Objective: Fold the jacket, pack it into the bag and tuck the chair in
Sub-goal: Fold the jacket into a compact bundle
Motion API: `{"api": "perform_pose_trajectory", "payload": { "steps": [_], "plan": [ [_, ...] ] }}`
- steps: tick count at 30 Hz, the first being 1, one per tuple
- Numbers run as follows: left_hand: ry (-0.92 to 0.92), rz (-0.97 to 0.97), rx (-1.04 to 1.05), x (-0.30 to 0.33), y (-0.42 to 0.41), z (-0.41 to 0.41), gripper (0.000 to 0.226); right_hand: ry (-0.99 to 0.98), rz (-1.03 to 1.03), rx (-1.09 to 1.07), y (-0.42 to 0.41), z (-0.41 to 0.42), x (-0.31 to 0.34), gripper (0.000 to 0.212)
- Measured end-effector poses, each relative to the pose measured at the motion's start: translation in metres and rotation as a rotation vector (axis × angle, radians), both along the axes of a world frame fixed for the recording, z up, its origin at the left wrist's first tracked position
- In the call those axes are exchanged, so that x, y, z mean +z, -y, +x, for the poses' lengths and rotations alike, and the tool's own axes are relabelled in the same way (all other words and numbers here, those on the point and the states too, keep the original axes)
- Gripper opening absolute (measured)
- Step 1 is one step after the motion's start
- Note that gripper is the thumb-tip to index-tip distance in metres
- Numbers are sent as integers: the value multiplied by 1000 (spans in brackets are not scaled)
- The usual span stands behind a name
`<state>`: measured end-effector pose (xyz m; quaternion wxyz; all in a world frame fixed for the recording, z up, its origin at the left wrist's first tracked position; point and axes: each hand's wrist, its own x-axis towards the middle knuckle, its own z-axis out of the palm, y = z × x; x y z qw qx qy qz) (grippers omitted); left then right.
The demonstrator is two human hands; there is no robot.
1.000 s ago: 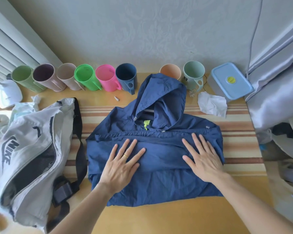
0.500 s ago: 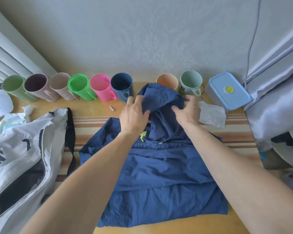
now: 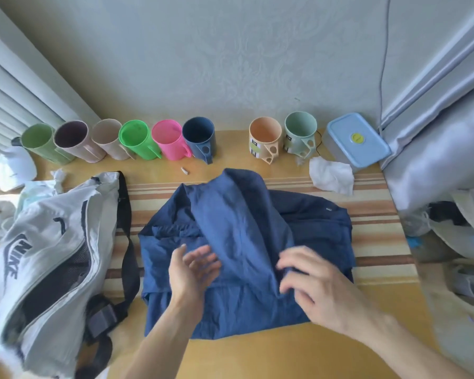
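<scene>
A navy blue jacket [image 3: 241,228] lies in the middle of the table, its hood folded down over the body. My left hand [image 3: 192,272] hovers over the hood's lower left edge with fingers spread and blurred, holding nothing. My right hand [image 3: 312,283] rests on the jacket's lower right part, fingers apart and pressing the cloth. A white Nike bag [image 3: 47,255] with a black strap lies unzipped to the left of the jacket. No chair is in view.
A row of coloured mugs [image 3: 137,140] lines the back of the wooden table [image 3: 257,354], with a blue-lidded box [image 3: 356,140] and a crumpled tissue [image 3: 331,179] at back right. A striped mat [image 3: 378,236] lies under the jacket. Grey fabric hangs at right.
Both hands gripped the hood at the back and brought it down over the jacket's body. They have let go and now lie near the jacket's front.
</scene>
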<state>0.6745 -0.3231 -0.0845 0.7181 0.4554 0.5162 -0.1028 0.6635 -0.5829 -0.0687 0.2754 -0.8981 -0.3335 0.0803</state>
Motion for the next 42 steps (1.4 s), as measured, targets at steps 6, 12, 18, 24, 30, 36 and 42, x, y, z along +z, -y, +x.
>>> {"api": "perform_pose_trajectory", "payload": {
  "steps": [6,12,18,24,30,36,42],
  "plan": [
    [-122,46,-257,-17,-7,-14,56,-314,143,-679,2,-26,-61,24],
    [-70,38,-240,-22,6,4,5,-814,471,-1111,-44,35,-51,64],
    [-103,202,-290,-42,-22,-35,17,-664,404,-1139,-37,-6,-40,34],
    [155,1108,-522,-50,-3,-47,44,-55,16,-864,-66,-16,-66,41],
    [342,1471,-1404,-107,4,-13,58,13,-341,-390,-98,15,-125,63],
    [351,1463,-1322,-117,-11,-28,55,-26,-463,-379,-82,9,-158,68],
    [-10,1290,-650,-78,-53,-64,62,10,-252,-350,-117,-27,-108,67]
  ]
}}
